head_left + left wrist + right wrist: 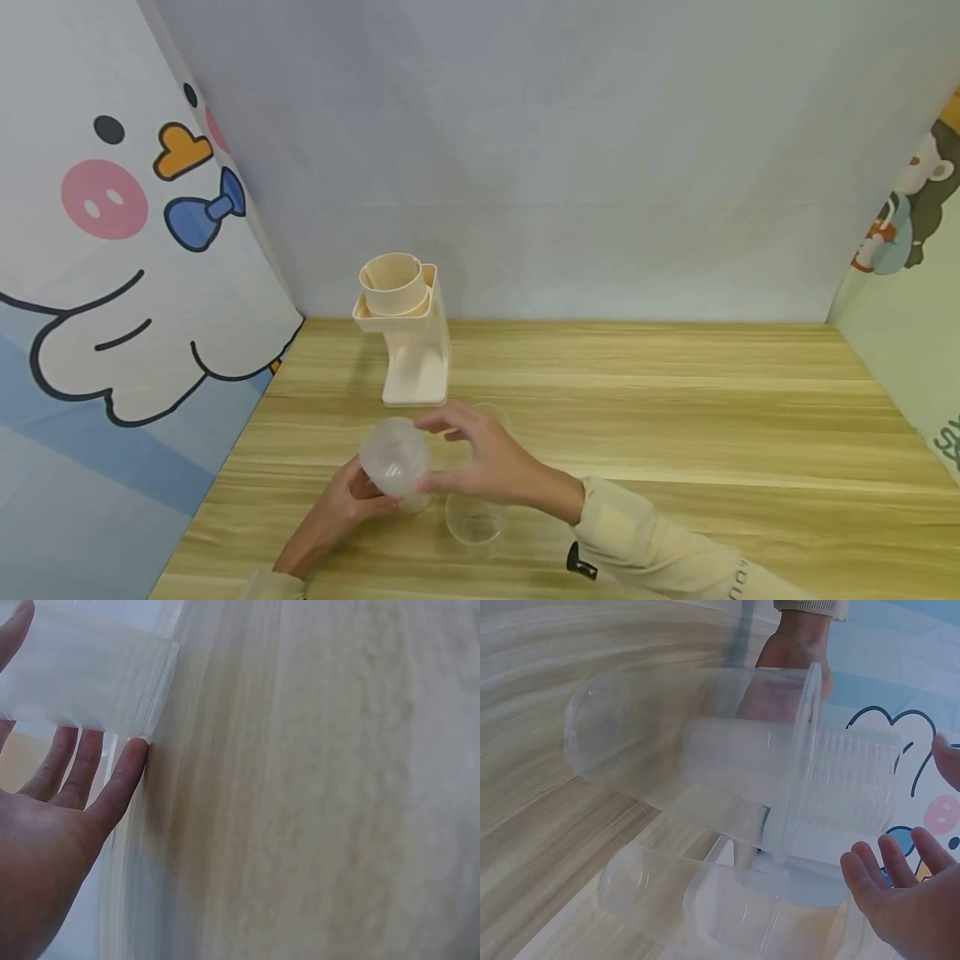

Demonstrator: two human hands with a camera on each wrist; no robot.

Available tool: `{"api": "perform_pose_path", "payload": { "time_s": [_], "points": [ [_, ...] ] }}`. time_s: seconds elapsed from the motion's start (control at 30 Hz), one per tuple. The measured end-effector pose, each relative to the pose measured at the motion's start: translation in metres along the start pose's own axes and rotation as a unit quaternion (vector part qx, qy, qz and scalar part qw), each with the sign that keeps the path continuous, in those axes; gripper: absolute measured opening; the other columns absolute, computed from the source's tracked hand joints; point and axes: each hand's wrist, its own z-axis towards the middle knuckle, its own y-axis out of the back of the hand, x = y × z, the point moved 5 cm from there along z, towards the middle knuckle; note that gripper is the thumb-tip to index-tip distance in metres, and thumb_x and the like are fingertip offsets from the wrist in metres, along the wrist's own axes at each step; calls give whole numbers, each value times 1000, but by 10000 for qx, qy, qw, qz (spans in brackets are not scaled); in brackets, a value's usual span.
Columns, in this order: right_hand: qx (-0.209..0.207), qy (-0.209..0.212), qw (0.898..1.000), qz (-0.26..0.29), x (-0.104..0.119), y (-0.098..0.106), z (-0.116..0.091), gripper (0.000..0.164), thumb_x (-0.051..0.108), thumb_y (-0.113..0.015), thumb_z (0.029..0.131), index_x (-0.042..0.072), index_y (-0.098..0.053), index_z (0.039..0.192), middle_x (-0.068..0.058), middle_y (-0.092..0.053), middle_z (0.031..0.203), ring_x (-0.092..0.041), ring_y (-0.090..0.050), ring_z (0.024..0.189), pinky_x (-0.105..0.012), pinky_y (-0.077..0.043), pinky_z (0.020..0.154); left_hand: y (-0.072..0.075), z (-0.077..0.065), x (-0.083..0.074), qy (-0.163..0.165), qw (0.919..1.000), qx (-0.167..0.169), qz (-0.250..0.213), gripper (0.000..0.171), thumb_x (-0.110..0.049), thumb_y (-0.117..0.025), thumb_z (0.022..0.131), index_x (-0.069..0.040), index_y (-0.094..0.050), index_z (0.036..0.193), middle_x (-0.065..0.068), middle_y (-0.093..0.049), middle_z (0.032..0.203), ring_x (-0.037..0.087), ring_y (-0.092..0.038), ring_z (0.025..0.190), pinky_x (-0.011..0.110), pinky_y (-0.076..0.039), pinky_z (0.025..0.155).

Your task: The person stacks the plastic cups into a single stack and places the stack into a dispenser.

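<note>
My left hand (339, 504) holds a stack of clear plastic cups (395, 458) upright just over the table's left half. In the left wrist view, its fingers and thumb wrap the stack's (82, 675) frosted side. My right hand (487, 458) hovers at the top of the stack, fingers and thumb spread around its rim. The right wrist view shows this hand (915, 900) with a gap between its fingers and the stack's ribbed rims (859, 780). One single clear cup (476, 518) stands right of the stack. Another clear cup (493, 414) is partly hidden behind my right hand.
A cream stand (416, 371) with a round tube (393, 283) on top stands behind the cups. The wooden table (675, 417) meets a pale curtain (562, 167) at the back. A cartoon-printed cloth (112, 317) borders the left side.
</note>
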Motion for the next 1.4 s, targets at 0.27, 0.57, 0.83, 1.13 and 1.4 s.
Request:
{"api": "perform_pose_path", "payload": {
  "time_s": [0.27,0.57,0.83,1.13,1.4],
  "points": [
    [107,-10,9996,277,-2,2,-9,58,21,-83,73,3,-57,123,-8,-58,121,-17,-54,114,-28,-46,92,0,0,0,-69,10000,10,-36,73,-2,-74,78,-4,-36,140,24,-47,131,22,-57,111,37,-47,90],
    [64,-13,9991,417,-5,5,-17,58,22,-84,72,6,-58,121,-1,-60,118,-18,-55,112,-30,-47,91,-1,0,1,-73,9999,-51,-114,71,-1,-75,78,-4,-39,138,22,-49,128,22,-57,110,36,-48,89],
    [86,28,9989,454,-6,6,-26,59,22,-84,72,9,-57,123,-3,-60,119,-18,-55,112,-32,-47,92,-1,0,2,-38,10000,-62,-60,72,-2,-75,77,-6,-38,139,21,-49,130,22,-56,112,36,-47,91],
    [172,-32,9992,370,-12,6,-35,60,26,-84,72,12,-56,123,3,-58,122,-14,-53,113,-33,-46,92,-2,1,1,-9,9999,-99,-57,73,-2,-76,76,-5,-38,139,21,-49,130,20,-57,112,35,-47,90],
    [195,-1,9991,381,-18,7,-45,63,30,-84,71,15,-55,125,5,-56,124,-14,-52,115,-37,-46,93,-2,1,-1,64,9999,-138,-59,74,-3,-77,76,-5,-38,139,21,-49,130,20,-57,111,35,-47,90]
  ]
}}
